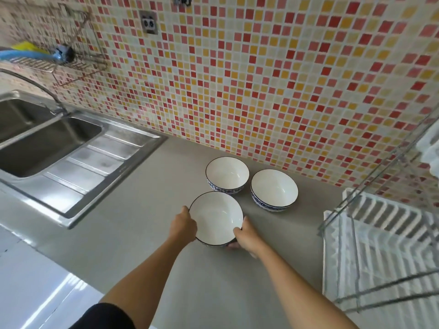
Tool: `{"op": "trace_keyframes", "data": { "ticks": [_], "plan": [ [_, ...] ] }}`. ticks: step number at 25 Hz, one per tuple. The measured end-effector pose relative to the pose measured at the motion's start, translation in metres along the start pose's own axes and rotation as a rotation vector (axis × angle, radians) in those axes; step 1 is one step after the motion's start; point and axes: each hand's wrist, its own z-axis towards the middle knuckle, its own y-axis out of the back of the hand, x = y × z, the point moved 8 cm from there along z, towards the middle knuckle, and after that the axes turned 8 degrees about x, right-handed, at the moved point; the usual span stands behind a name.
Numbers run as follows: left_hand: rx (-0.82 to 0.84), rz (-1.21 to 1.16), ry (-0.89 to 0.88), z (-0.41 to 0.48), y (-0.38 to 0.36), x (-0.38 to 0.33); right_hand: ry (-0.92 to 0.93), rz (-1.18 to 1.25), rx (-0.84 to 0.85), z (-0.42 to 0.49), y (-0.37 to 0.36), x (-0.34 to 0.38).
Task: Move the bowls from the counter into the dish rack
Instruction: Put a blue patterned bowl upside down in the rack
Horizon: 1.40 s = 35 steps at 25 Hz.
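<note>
Three white bowls with dark rims and blue patterned sides stand close together on the grey counter. The nearest bowl is gripped from both sides: my left hand holds its left rim and my right hand holds its right rim, fingers under the edge. A second bowl sits behind it near the wall, and a third bowl stands to the right. The white dish rack with its metal frame is at the right side of the counter.
A steel double sink with a ribbed drainboard and a curved tap fills the left side. A wire shelf with blue and yellow items hangs on the mosaic tile wall. White items hang at the rack's upper right.
</note>
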Motion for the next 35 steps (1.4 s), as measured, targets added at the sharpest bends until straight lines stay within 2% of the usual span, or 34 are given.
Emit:
{"op": "trace_keyframes", "data": {
  "ticks": [8, 15, 17, 19, 24, 26, 29, 32, 35],
  "plan": [
    [-0.208, -0.028, -0.295, -0.117, 0.073, -0.053, 0.353, -0.137, -0.126, -0.114, 0.002, 0.077],
    [-0.291, -0.496, -0.704, -0.278, 0.134, -0.102, 0.699, -0.287, -0.288, -0.298, 0.006, 0.169],
    [-0.297, -0.635, -0.792, -0.317, 0.141, -0.119, 0.720, -0.272, -0.297, -0.332, 0.010, 0.177],
    [-0.283, -0.719, -0.893, -0.357, 0.139, -0.139, 0.695, -0.147, -0.328, -0.362, 0.026, 0.172],
    [-0.087, -0.788, -1.105, -0.423, 0.098, -0.199, 0.849, -0.004, -0.415, -0.462, 0.087, 0.169],
    [-0.006, -0.769, -1.187, -0.442, 0.082, -0.225, 0.925, 0.007, -0.456, -0.497, 0.114, 0.165],
    [0.102, -0.619, -1.291, -0.473, 0.058, -0.273, 1.030, -0.010, -0.535, -0.542, 0.163, 0.156],
    [0.206, -0.464, -1.376, -0.499, 0.030, -0.324, 1.122, -0.110, -0.624, -0.581, 0.212, 0.150],
    [0.228, -0.280, -1.459, -0.515, -0.008, -0.376, 1.154, -0.286, -0.669, -0.606, 0.261, 0.146]
  ]
}}
